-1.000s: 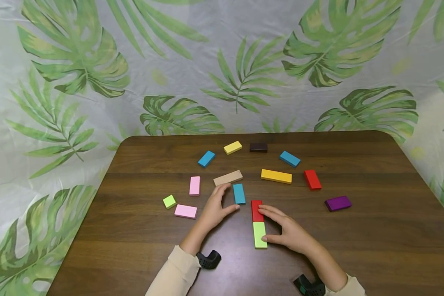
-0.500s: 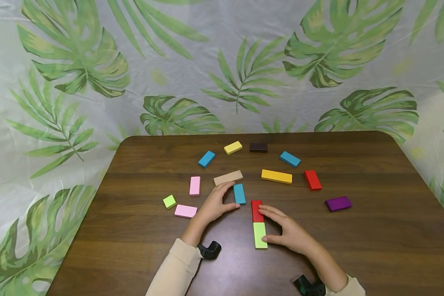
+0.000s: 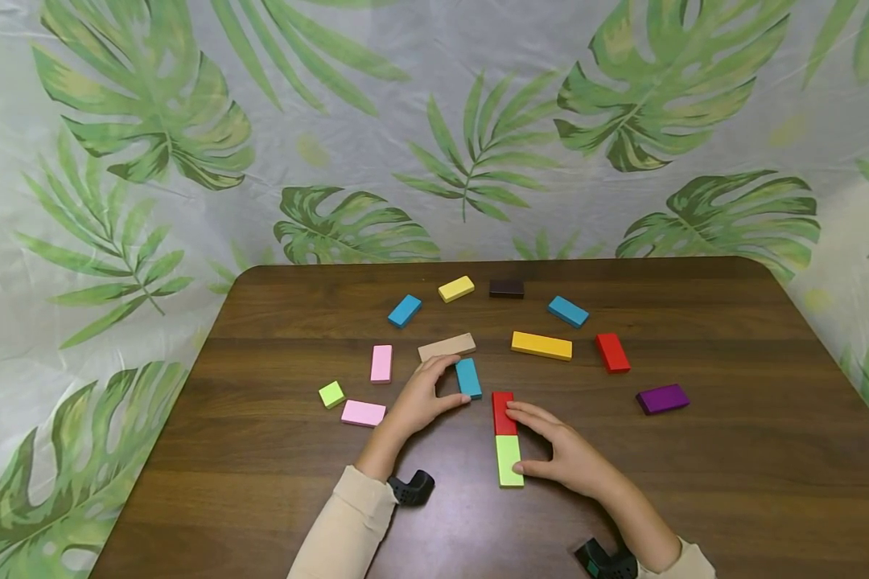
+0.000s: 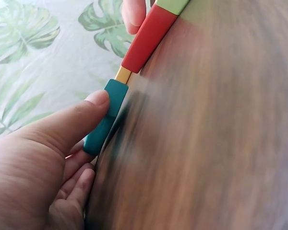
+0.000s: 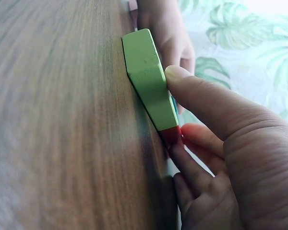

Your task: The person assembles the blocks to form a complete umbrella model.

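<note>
My left hand (image 3: 420, 402) pinches a blue wooden block (image 3: 469, 379), thumb at its near end and fingers at its far end. In the left wrist view the thumb lies on this blue block (image 4: 116, 96), with the fingers partly hidden behind it. A red block (image 3: 502, 413) and a light green block (image 3: 508, 461) lie end to end to its right. My right hand (image 3: 568, 454) touches this pair from the right, fingertips on the red block and thumb on the green one. In the right wrist view the thumb tip meets the edge of the green block (image 5: 146, 76).
Beyond the hands lie a tan block (image 3: 446, 346), an orange block (image 3: 541, 345) and several others. A pink block (image 3: 364, 413) and a small green block (image 3: 331, 394) are left of my left hand. A purple block (image 3: 662, 399) lies at the right on the brown table (image 3: 753, 482).
My left fingers and thumb have closed in on the blue block, which has turned slightly and shifted a little away. My right hand and the red and green blocks have stayed put.
</note>
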### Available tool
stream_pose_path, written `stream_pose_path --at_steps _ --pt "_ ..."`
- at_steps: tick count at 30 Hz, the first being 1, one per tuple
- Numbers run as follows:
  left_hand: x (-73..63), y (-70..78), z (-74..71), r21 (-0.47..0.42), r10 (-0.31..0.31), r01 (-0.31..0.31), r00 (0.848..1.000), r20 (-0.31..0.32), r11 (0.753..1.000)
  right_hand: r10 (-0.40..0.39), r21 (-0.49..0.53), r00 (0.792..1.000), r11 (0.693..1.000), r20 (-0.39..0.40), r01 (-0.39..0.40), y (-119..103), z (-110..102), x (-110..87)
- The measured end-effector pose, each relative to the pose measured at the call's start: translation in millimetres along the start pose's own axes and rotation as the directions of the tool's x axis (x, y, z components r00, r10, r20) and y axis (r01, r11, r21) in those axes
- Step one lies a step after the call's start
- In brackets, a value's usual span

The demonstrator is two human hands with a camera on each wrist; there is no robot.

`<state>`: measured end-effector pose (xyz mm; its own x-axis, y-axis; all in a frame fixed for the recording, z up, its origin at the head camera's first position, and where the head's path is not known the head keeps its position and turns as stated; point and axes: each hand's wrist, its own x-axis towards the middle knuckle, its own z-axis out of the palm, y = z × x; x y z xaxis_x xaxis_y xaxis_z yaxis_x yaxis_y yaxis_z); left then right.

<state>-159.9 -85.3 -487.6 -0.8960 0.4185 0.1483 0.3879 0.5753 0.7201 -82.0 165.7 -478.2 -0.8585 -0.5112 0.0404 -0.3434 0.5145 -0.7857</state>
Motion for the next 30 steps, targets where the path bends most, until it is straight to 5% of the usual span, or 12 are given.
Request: stream_pose_path --at_steps 30 --pt "22.1 12.1 20.7 0.066 0.043 -0.041 0.999 -0.032 0.997 -0.016 0.009 1.0 1.0 0.003 0.016 -2 -2 0.0"
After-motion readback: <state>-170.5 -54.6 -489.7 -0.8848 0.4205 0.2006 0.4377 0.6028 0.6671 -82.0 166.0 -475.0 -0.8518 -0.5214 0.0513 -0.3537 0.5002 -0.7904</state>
